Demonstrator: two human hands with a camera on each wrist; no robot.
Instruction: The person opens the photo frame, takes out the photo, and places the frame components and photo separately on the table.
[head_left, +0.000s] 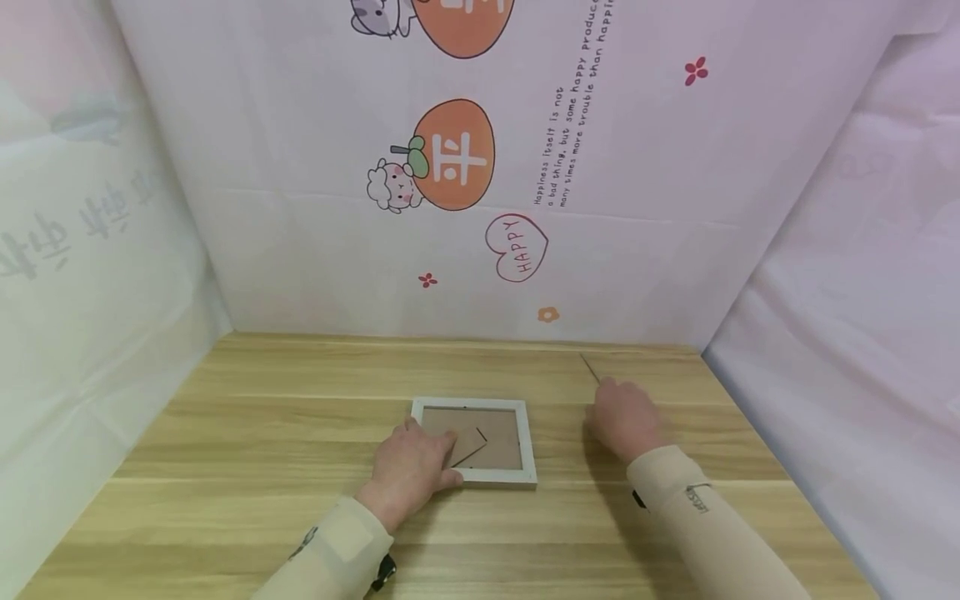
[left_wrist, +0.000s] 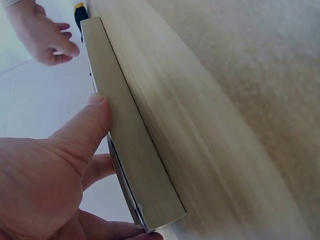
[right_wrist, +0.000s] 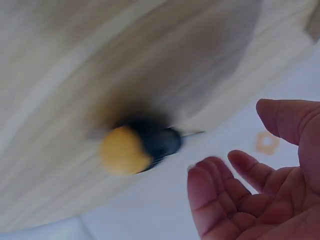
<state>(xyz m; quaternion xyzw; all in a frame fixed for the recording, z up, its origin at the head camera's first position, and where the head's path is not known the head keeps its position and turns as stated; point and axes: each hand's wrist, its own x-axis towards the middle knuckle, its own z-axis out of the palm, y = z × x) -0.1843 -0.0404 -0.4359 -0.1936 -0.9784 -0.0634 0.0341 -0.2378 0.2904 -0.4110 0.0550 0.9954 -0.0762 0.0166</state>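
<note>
A white-edged picture frame (head_left: pixel 531 450) lies back side up on the table, its brown backing board (head_left: pixel 498 421) showing a dark angled line. My left hand (head_left: pixel 408 467) grips its near left corner. In the left wrist view the thumb (left_wrist: pixel 92 117) presses the frame's side (left_wrist: pixel 125 120), with other fingers around the corner. To the right, my right hand (head_left: pixel 628 419) is over a screwdriver, whose thin shaft (head_left: pixel 590 368) points away toward the wall. The right wrist view shows its yellow and black handle (right_wrist: pixel 125 150) on the table, apart from the loosely bent fingers (right_wrist: pixel 205 190).
The wooden table (head_left: pixel 300 400) ends at a white printed cloth wall (head_left: pixel 315 250) at the back. More white cloth hangs on the left (head_left: pixel 90 292) and right (head_left: pixel 862 350) sides.
</note>
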